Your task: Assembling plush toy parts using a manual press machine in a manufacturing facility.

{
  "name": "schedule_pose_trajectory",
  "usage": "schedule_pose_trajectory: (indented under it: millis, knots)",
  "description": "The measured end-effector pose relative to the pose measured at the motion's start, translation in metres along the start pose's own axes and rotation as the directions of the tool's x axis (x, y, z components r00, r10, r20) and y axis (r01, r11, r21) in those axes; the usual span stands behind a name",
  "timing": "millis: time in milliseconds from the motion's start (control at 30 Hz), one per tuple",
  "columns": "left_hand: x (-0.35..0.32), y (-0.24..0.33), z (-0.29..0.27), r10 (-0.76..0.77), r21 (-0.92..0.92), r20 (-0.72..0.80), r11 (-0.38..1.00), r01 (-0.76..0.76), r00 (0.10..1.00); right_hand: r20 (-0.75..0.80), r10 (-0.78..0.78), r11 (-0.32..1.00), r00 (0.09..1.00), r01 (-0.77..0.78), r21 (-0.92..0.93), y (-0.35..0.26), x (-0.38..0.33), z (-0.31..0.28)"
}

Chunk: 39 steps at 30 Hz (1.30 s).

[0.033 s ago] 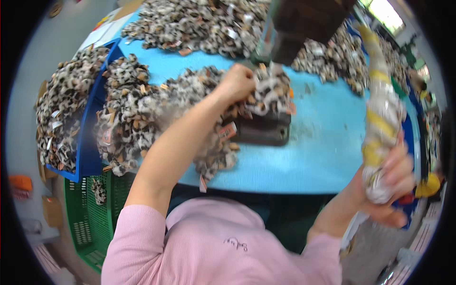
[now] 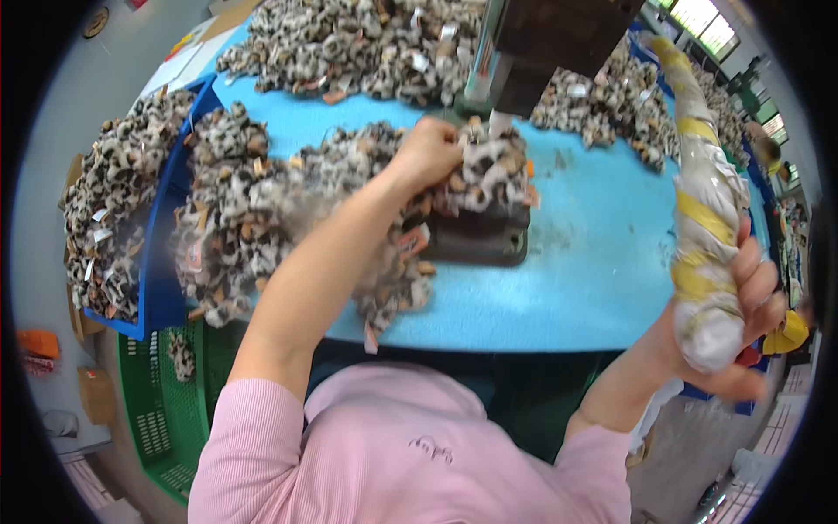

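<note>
My left hand [image 2: 428, 155] is closed beside the ram of a dark hand press [image 2: 532, 52]. Its fingertips are hidden, so what they pinch does not show. Small spotted plush pieces [image 2: 489, 162] in white, black and tan are heaped against it, on top of the press's dark base [image 2: 480, 237]. At the right, the fingers of my right hand [image 2: 755, 288] curl round a long lever handle [image 2: 698, 201] wrapped in white and yellow tape. The handle slants up and away from me.
More plush pieces [image 2: 349, 52] with paper tags cover the far side of the blue tabletop [image 2: 602, 288]. A blue bin [image 2: 166, 253] full of them stands at the left, above a green crate [image 2: 157, 410]. A clear tube [image 2: 483, 65] rises beside the press.
The lever handle's near end and my right hand have shifted slightly to the right and up. My left hand stays nearly where it was, beside the press.
</note>
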<state>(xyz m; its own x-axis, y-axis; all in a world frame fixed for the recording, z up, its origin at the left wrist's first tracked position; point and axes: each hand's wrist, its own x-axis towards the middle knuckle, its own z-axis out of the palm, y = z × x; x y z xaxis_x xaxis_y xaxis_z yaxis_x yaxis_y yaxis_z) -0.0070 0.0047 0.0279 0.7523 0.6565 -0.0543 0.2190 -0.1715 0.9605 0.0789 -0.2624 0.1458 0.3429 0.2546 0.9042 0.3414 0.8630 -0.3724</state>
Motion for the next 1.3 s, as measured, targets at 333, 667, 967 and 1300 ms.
schedule_pose_trajectory:
  millis: [333,667,967,1300]
  knots:
    - [-0.066,0.011,0.007,0.210,-0.634,0.264,0.774,0.005,0.941,0.103,0.802,0.593,0.588,-0.805,-0.017,0.138,-0.065,0.018]
    - [-0.013,0.011,0.009,-0.105,-0.347,-0.106,0.936,0.062,0.989,-0.192,0.736,0.464,0.649,-0.691,-0.555,0.195,-0.052,0.012]
    - [-0.009,0.001,0.011,-0.047,-0.033,-0.115,0.998,0.044,0.992,-0.145,0.713,0.657,0.686,-0.726,-0.201,0.183,-0.051,0.013]
    - [-0.007,-0.003,0.011,-0.023,-0.020,-0.121,1.000,0.021,0.992,0.063,0.806,0.581,0.588,-0.768,-0.269,0.200,-0.038,0.008]
